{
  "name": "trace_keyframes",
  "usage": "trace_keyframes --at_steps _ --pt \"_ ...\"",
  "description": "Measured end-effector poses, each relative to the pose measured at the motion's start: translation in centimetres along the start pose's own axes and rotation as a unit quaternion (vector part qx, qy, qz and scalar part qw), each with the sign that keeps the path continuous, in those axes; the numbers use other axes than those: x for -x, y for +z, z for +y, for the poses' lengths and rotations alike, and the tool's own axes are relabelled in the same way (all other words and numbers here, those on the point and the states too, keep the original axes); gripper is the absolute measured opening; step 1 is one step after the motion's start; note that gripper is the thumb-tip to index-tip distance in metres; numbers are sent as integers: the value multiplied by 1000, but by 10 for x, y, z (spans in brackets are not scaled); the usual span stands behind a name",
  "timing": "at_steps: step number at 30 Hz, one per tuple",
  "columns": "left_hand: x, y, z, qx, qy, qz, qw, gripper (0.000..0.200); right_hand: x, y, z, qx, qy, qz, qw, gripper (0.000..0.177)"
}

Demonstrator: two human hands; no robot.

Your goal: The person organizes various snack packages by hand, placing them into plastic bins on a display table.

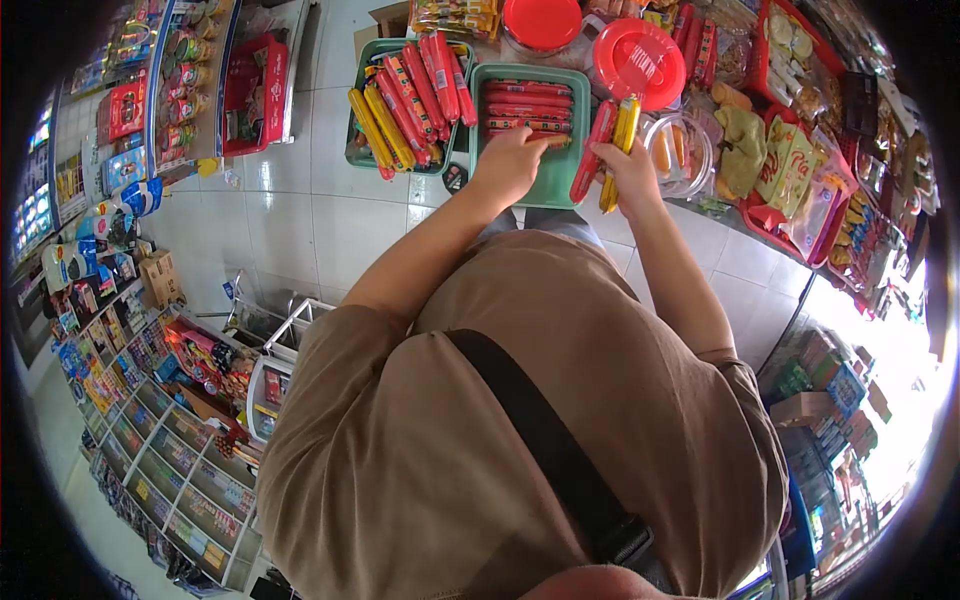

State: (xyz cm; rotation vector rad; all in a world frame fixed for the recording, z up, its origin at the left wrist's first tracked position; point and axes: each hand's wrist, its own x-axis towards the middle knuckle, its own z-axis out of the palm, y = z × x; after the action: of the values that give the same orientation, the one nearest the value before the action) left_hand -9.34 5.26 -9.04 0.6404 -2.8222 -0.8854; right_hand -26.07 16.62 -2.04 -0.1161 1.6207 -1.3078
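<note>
A green tray (482, 75) in front of me holds a row of red-wrapped sausages (528, 100) laid crosswise, one behind another. My left hand (508, 168) reaches over its left rim, fingers closed at the nearest sausage of that row. Beyond the right rim, my right hand (632, 170) is wrapped round yellow-wrapped sausages (626, 122), held lengthwise. Right beside its fingers, a red-wrapped sausage (590, 160) overlaps the tray's right rim.
To the left, a second green basket (357, 150) is heaped with red and yellow sausages. Red-lidded jars (640, 63) and a clear round jar (690, 150) stand to the right. Snack packs fill a red basket (765, 225). Shelves (160, 90) line the left over a tiled floor (360, 220).
</note>
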Motion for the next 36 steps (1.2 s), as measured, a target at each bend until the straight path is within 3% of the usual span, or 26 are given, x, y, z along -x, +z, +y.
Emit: trace_keyframes --at_steps 3,5,7,10,13,17,19,20,23,24,26,29,30,33,35,36 --pt "-23 -52 -1 -31 -95 57 993 43 11 -1 1 48 3 -57 997 27" --pt "-38 -64 -28 -151 -128 203 959 52 17 1 4 96 6 -101 990 27" --pt "-51 -72 -50 -172 -273 137 937 67 19 2 12 114 -4 -125 986 29" --pt "-69 -77 -58 -150 -362 5 920 87 23 1 9 123 13 -139 983 31" --pt "-79 -74 -59 -159 -396 -30 904 78 24 -8 7 129 -12 -123 984 30" --pt "-80 -78 -57 -111 -410 -16 905 84 32 -18 -13 256 -33 -137 956 29" --pt "-76 -75 -62 -96 -399 -2 912 93 29 -19 -12 341 -66 -166 923 29" --pt "-75 -74 -63 -89 -392 4 916 97 27 -16 -6 416 -156 -149 884 29" --pt "-75 -74 -53 -140 -380 -32 914 92 14 7 3 651 -229 -179 702 31" --pt "-75 -75 -51 -126 -387 -32 913 94 11 25 -2 721 -174 -209 637 27" --pt "-77 -81 -49 -96 -401 -30 911 97 -7 48 19 737 -118 -255 615 25" --pt "-72 -95 -59 59 -421 18 905 98 -33 73 58 734 -100 -287 607 26" --pt "-64 -72 -101 114 -386 70 913 101 -41 79 64 730 -106 -292 609 28" --pt "-42 -93 -96 416 -421 74 803 93 -64 91 62 733 -26 -382 562 33" --pt "-23 -112 -84 540 -382 57 748 86 -91 93 83 729 -41 -388 562 37" --pt "-16 -125 -62 544 -380 103 741 80 -100 92 93 727 -47 -392 562 39"
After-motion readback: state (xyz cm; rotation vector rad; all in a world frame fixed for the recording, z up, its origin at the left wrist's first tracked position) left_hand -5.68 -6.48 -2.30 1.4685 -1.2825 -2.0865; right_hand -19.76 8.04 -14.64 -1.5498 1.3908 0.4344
